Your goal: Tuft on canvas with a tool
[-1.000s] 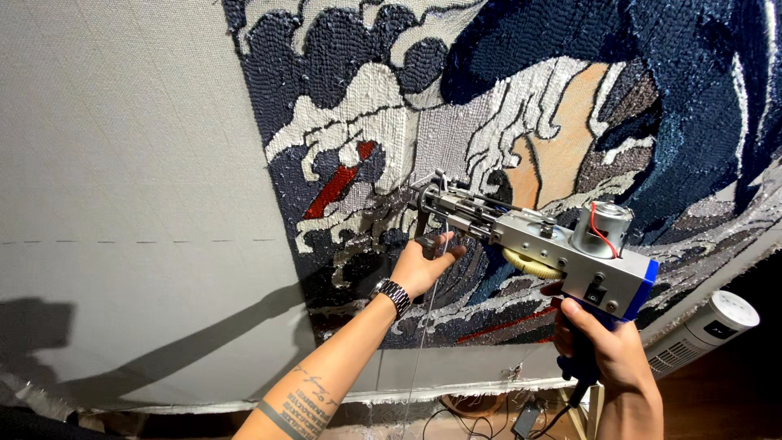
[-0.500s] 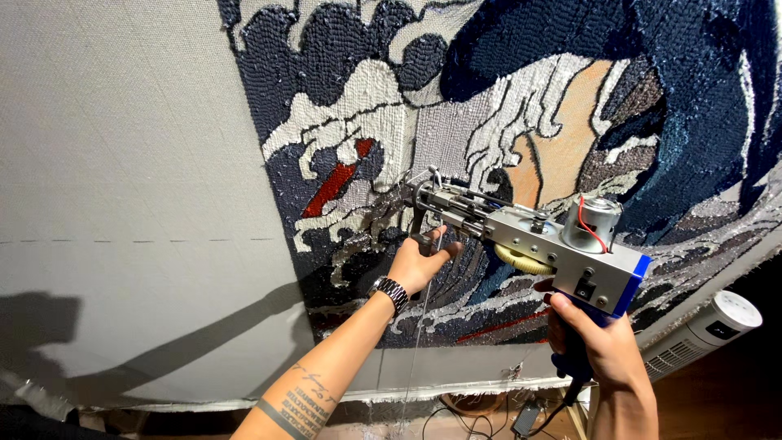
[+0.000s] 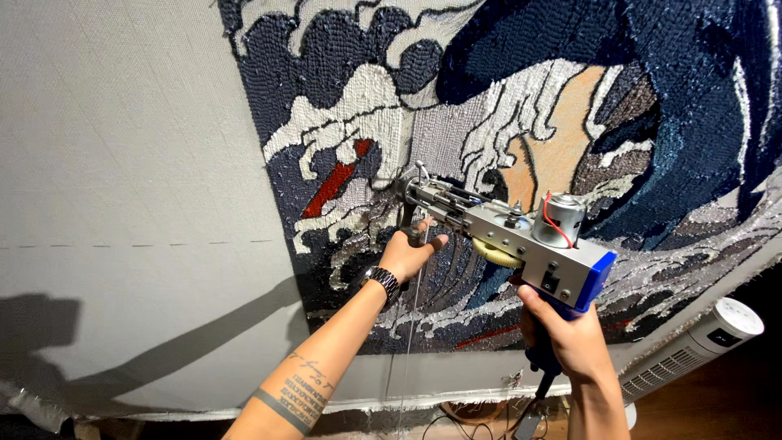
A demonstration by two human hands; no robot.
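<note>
The fingers of the left hand (image 3: 411,251) are closed around the dark front grip beneath the nose of a grey metal tufting gun with a blue rear cap (image 3: 509,238); the thumb is seen pointing toward the gun body. The fingers of the right hand (image 3: 562,338) are wrapped around the dark blue rear handle below the gun's body. The gun is held tilted between the two hands, its needle end set against the cloth and its exposed silver motor with red wire on top. A dark metal-link wristband (image 3: 383,283) is worn on the left wrist, and banded tattoos are visible on the left forearm. A thin strand of yarn (image 3: 414,326) is seen hanging down below the left hand. The needle end is placed on a tufted wave design in navy, white, grey, peach and red (image 3: 521,98), worked on a stretched pale grey backing cloth (image 3: 122,163). A white tower fan (image 3: 692,350) is noted at lower right.
</note>
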